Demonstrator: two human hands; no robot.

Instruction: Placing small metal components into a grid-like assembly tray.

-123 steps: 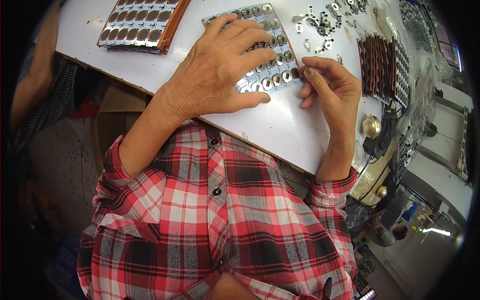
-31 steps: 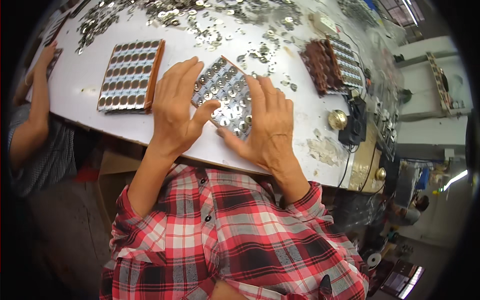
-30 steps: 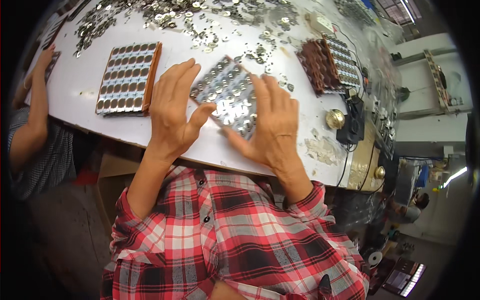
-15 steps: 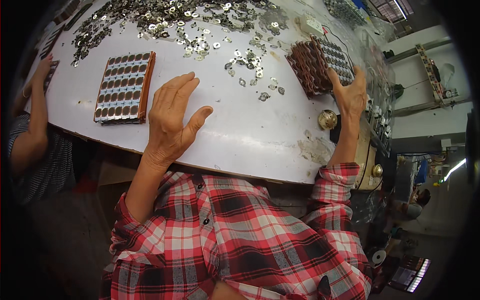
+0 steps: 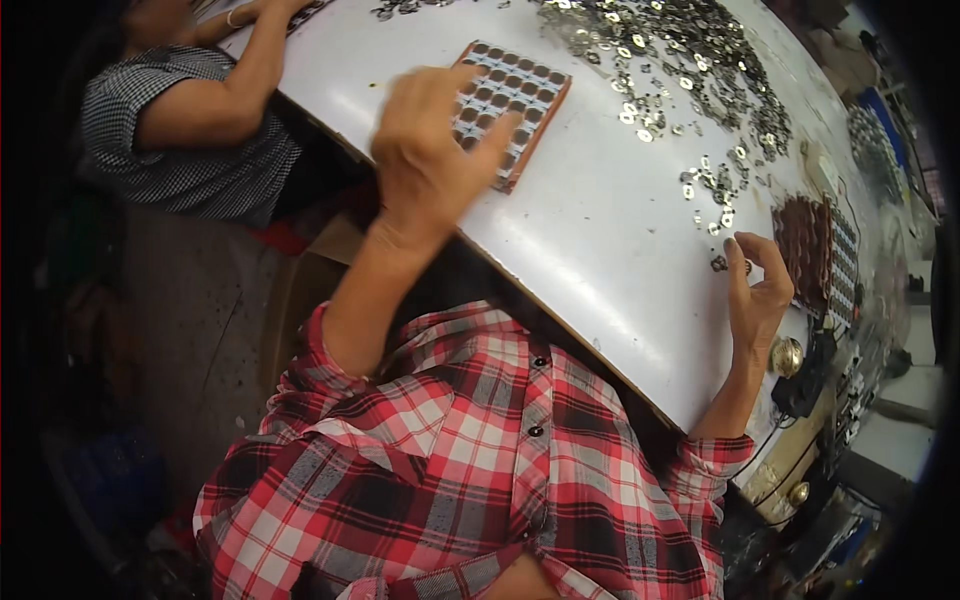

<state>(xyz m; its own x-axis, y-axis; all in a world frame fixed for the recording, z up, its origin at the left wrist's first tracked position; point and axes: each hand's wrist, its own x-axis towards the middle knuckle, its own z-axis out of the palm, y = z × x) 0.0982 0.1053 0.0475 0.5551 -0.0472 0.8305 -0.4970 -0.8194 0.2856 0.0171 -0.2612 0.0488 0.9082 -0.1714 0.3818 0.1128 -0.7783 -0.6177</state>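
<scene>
My left hand (image 5: pixel 425 150), smeared by motion, hovers at the near left edge of a flat panel (image 5: pixel 515 88) with rows of dark round discs on pale squares. Its thumb stands apart from the fingers, and nothing shows in its grasp; whether it touches the panel I cannot tell. On the right, my right hand (image 5: pixel 760 290) is held over the table with thumb and forefinger curved apart, holding nothing. Beside it stand brown scallop-edged trays (image 5: pixel 800 240) and another disc panel (image 5: pixel 843 265) on edge. Small metal pieces (image 5: pixel 722 190) lie beyond that hand.
A wide heap of small metal parts (image 5: pixel 690 75) covers the far side of the white table (image 5: pixel 600 260). A round brass-coloured bell-like object (image 5: pixel 786 356) sits right of my right wrist. At the upper left, another person's arm (image 5: pixel 255 70) rests at the table edge.
The view has swung left. My right hand has come away from the panel at the right-hand stack, and my left hand has moved over to the disc panel on the left.
</scene>
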